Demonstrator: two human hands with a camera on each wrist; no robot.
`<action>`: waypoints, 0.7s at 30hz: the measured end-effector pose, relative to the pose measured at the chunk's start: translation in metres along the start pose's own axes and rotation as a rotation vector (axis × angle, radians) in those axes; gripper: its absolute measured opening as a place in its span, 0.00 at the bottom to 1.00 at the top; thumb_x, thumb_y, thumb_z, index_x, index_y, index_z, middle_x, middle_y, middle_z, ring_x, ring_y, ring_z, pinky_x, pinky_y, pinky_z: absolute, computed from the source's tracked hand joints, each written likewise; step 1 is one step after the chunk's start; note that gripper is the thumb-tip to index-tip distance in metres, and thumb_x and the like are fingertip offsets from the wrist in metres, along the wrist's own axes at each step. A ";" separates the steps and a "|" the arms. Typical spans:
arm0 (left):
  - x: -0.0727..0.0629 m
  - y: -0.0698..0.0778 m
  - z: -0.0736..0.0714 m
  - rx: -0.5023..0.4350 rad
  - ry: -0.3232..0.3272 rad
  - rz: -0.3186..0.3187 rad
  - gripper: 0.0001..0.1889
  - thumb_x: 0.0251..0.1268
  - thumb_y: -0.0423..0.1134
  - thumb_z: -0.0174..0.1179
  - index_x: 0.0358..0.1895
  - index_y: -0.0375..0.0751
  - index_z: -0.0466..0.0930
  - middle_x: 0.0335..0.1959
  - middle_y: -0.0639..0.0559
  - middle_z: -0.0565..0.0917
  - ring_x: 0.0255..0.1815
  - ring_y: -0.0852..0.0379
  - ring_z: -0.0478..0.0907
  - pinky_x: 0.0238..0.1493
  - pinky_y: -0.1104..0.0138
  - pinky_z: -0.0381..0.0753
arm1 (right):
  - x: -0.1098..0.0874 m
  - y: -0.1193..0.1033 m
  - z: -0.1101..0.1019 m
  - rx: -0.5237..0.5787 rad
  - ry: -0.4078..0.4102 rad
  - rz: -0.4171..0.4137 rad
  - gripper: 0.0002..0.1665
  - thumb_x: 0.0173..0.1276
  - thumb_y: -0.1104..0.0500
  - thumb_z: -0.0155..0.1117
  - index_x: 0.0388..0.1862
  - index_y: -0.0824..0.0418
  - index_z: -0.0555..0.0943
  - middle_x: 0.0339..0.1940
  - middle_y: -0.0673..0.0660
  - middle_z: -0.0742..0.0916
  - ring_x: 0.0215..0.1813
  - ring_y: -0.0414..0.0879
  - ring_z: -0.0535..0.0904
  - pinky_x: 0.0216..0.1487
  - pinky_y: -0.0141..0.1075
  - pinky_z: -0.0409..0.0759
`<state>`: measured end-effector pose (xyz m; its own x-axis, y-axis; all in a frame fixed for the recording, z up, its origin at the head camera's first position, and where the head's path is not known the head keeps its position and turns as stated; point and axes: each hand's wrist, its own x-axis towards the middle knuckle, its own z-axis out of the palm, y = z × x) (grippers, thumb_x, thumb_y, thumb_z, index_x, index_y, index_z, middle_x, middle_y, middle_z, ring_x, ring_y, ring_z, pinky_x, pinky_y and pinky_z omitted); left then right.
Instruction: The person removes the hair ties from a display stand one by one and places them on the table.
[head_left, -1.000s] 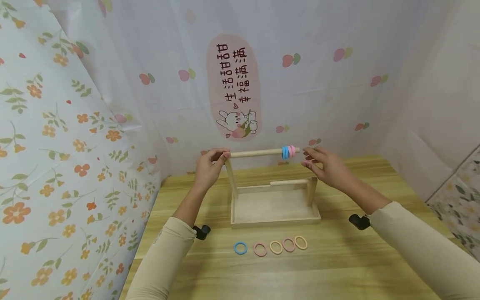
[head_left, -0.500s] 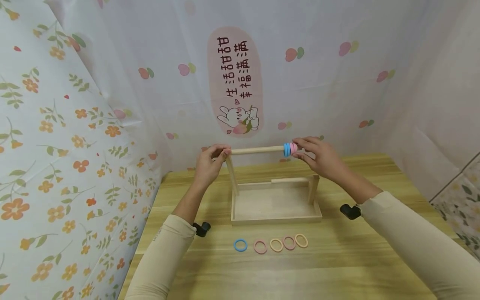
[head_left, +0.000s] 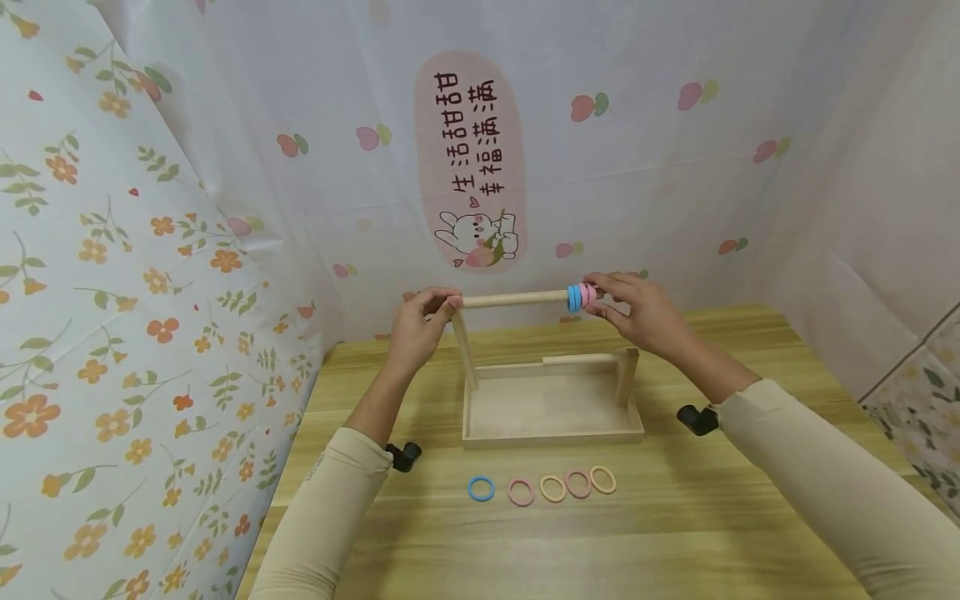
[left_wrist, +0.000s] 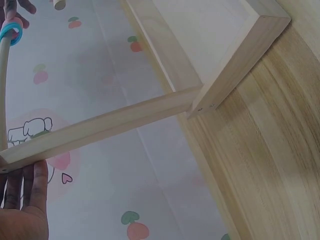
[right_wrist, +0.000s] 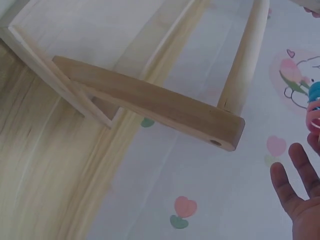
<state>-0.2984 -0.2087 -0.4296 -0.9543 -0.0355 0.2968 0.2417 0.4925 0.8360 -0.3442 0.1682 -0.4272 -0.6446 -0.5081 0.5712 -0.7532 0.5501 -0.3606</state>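
Note:
A pale wooden stand (head_left: 555,442) has a tray base, a tall left post and a long rod (head_left: 517,298) reaching right from the post's top. My left hand (head_left: 420,329) grips the corner where post and rod meet; the left wrist view shows its fingers (left_wrist: 35,187) behind the post. Blue rings (head_left: 573,298) and pink rings (head_left: 588,293) sit together near the rod's free end. There my right hand (head_left: 648,317) pinches the pink rings between thumb and fingers, hiding the rod's tip. Other right fingers (right_wrist: 285,187) are spread out in the right wrist view.
Before the stand, a blue ring (head_left: 482,499), two pink and two yellow rings lie in a row on the wood-grain table (head_left: 555,558). A shorter post (head_left: 626,379) with a short rod (head_left: 581,360) rises at the tray's right. A patterned curtain (head_left: 645,183) hangs behind.
My right hand has come in from the right of the rod's tip and taken hold of the pink rings. My left hand keeps its grip; the head view has shifted slightly.

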 end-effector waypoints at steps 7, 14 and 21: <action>0.000 0.000 0.000 -0.007 0.012 0.000 0.20 0.81 0.51 0.65 0.63 0.42 0.90 0.54 0.42 0.94 0.58 0.46 0.91 0.62 0.49 0.91 | 0.002 0.003 0.003 0.020 0.014 -0.028 0.27 0.69 0.71 0.79 0.67 0.69 0.86 0.57 0.69 0.93 0.58 0.68 0.90 0.51 0.61 0.90; 0.000 -0.001 0.001 -0.024 0.009 0.002 0.20 0.82 0.50 0.64 0.63 0.41 0.90 0.53 0.42 0.94 0.57 0.45 0.91 0.63 0.49 0.91 | 0.001 0.006 0.002 0.019 0.036 -0.008 0.26 0.69 0.70 0.80 0.65 0.69 0.87 0.55 0.69 0.92 0.54 0.68 0.91 0.53 0.63 0.90; -0.001 -0.003 0.001 -0.024 0.007 0.006 0.19 0.81 0.50 0.64 0.62 0.42 0.90 0.54 0.42 0.94 0.59 0.45 0.91 0.66 0.49 0.89 | -0.002 0.009 0.002 0.009 0.039 -0.007 0.27 0.68 0.72 0.79 0.66 0.69 0.87 0.54 0.69 0.92 0.54 0.69 0.90 0.54 0.65 0.89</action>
<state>-0.2986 -0.2094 -0.4323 -0.9514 -0.0388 0.3054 0.2519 0.4721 0.8448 -0.3498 0.1728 -0.4324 -0.6340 -0.4855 0.6020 -0.7588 0.5409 -0.3629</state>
